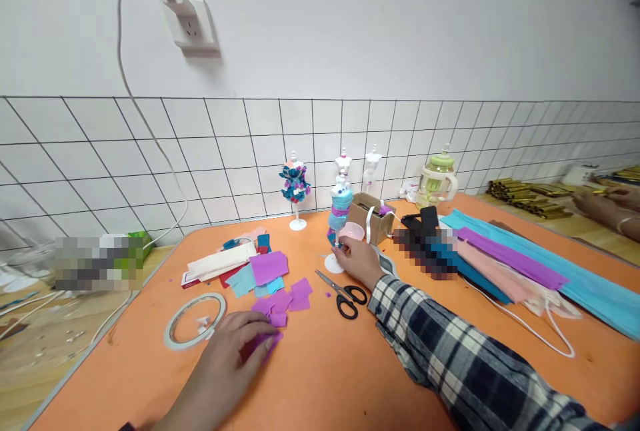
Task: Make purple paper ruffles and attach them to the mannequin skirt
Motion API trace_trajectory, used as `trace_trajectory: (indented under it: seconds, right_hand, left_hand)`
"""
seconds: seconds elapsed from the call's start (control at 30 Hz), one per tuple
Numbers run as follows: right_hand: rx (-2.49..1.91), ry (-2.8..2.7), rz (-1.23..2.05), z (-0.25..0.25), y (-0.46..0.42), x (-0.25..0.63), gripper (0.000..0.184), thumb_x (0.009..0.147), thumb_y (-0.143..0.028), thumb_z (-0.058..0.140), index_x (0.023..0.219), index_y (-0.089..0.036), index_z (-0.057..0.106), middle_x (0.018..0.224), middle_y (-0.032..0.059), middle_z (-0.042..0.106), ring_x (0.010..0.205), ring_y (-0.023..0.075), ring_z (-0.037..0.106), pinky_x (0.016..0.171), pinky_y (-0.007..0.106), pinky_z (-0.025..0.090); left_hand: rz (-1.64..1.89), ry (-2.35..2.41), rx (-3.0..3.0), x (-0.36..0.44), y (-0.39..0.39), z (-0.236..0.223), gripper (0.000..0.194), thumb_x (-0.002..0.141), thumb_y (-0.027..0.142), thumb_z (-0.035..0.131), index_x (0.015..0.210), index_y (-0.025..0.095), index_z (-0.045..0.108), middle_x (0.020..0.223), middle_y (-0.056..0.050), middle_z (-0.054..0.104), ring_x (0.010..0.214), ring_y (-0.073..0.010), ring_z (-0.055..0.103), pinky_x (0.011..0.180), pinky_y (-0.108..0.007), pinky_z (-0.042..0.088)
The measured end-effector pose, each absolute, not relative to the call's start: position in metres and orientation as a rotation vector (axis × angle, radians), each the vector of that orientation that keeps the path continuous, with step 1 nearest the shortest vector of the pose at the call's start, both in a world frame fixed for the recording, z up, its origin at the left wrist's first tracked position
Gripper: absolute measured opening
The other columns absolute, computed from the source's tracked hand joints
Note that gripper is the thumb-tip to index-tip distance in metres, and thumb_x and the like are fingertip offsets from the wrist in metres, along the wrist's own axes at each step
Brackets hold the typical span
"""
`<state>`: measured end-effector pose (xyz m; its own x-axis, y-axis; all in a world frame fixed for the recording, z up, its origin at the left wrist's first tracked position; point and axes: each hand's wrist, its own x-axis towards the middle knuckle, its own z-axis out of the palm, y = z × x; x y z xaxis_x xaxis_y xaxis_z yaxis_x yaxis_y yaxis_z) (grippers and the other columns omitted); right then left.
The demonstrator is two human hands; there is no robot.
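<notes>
My left hand (233,351) rests low on the orange table (320,384), fingers closed on a purple paper piece (267,343) near a pile of purple and blue paper squares (273,281). My right hand (357,259), in a plaid sleeve, grips the lower part of a small mannequin stand (340,218) dressed in blue and purple paper layers. Black-handled scissors (343,294) lie between my two hands. A ring of tape (194,320) lies just left of my left hand.
Three more small mannequin stands (296,188) line the tiled wall. A cardboard box (370,216), a bottle (436,181) and long sheets of crepe paper (515,264) sit to the right. Another person's hands (607,208) work by gold rolls at far right.
</notes>
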<state>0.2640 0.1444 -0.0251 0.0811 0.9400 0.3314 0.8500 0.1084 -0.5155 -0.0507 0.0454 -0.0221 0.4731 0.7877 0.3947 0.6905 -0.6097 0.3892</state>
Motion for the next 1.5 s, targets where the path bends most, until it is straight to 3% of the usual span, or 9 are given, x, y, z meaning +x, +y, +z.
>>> trace_trajectory:
  seconds: [0.13, 0.47, 0.87, 1.07, 1.2, 1.3, 1.4, 1.5]
  right_hand:
    - [-1.744, -1.816, 0.189, -0.024, 0.143, 0.265, 0.028, 0.098, -0.039, 0.056, 0.09, -0.022, 0.076, 0.089, 0.0056, 0.077, 0.082, 0.0188, 0.067, 0.062, 0.026, 0.032]
    - [-1.69, -1.831, 0.208, -0.028, 0.144, 0.262, 0.025, 0.097, -0.04, 0.06, 0.089, -0.022, 0.075, 0.086, 0.0033, 0.077, 0.079, 0.016, 0.067, 0.062, 0.023, 0.034]
    - [-1.702, -1.849, 0.193, -0.029, 0.141, 0.261, 0.024, 0.097, -0.04, 0.056, 0.091, -0.024, 0.073, 0.08, 0.0012, 0.073, 0.072, 0.0156, 0.062, 0.057, 0.026, 0.025]
    - [-1.686, -1.867, 0.198, -0.029, 0.142, 0.263, 0.024, 0.097, -0.041, 0.056, 0.098, -0.025, 0.074, 0.084, 0.0013, 0.074, 0.075, 0.0162, 0.063, 0.059, 0.026, 0.027]
    - [-1.664, -1.872, 0.214, -0.029, 0.14, 0.264, 0.023, 0.096, -0.041, 0.056, 0.1, -0.026, 0.074, 0.086, 0.0007, 0.075, 0.079, 0.0166, 0.065, 0.06, 0.025, 0.03]
    - [-1.657, -1.854, 0.222, -0.029, 0.138, 0.268, 0.026, 0.091, -0.038, 0.062, 0.113, -0.028, 0.071, 0.086, -0.0009, 0.076, 0.081, 0.0174, 0.066, 0.063, 0.025, 0.034]
    - [-1.695, -1.773, 0.183, -0.028, 0.134, 0.276, 0.037, 0.088, -0.025, 0.058, 0.124, -0.028, 0.066, 0.086, -0.0003, 0.075, 0.079, 0.0188, 0.066, 0.064, 0.025, 0.035]
    - [-1.736, -1.681, 0.126, -0.026, 0.126, 0.285, 0.034, 0.087, -0.019, 0.05, 0.115, -0.025, 0.068, 0.084, 0.0016, 0.073, 0.075, 0.0197, 0.064, 0.062, 0.027, 0.034]
  left_hand:
    - [0.805, 1.306, 2.537, -0.051, 0.046, -0.022, 0.022, 0.093, 0.033, 0.058, 0.1, 0.033, 0.078, 0.106, -0.004, 0.075, 0.1, -0.0257, 0.068, 0.087, -0.043, 0.058]
    - [0.805, 1.288, 2.555, -0.052, 0.047, -0.024, 0.023, 0.093, 0.03, 0.057, 0.1, 0.034, 0.078, 0.106, -0.003, 0.075, 0.101, -0.0257, 0.068, 0.088, -0.044, 0.057]
    - [0.789, 1.287, 2.595, -0.051, 0.049, -0.023, 0.022, 0.093, 0.029, 0.057, 0.099, 0.034, 0.078, 0.106, -0.003, 0.075, 0.099, -0.0248, 0.069, 0.086, -0.042, 0.06]
    - [0.759, 1.279, 2.66, -0.053, 0.051, -0.025, 0.023, 0.095, 0.031, 0.055, 0.101, 0.032, 0.078, 0.107, -0.004, 0.076, 0.1, -0.0243, 0.07, 0.087, -0.04, 0.061]
    - [0.693, 1.35, 2.755, -0.056, 0.053, -0.028, 0.032, 0.096, 0.036, 0.055, 0.121, 0.029, 0.072, 0.124, -0.008, 0.074, 0.115, -0.0285, 0.068, 0.096, -0.045, 0.059]
    - [0.587, 1.351, 2.838, -0.059, 0.056, -0.032, 0.043, 0.096, 0.039, 0.055, 0.136, 0.027, 0.064, 0.139, -0.008, 0.067, 0.131, -0.0313, 0.06, 0.105, -0.049, 0.054]
    - [0.514, 1.321, 2.873, -0.063, 0.057, -0.034, 0.039, 0.097, 0.041, 0.053, 0.13, 0.028, 0.069, 0.135, -0.007, 0.07, 0.129, -0.0317, 0.061, 0.104, -0.05, 0.055]
    - [0.589, 1.291, 2.88, -0.064, 0.058, -0.032, 0.031, 0.095, 0.04, 0.056, 0.116, 0.03, 0.076, 0.124, -0.007, 0.075, 0.119, -0.0307, 0.068, 0.098, -0.048, 0.058]
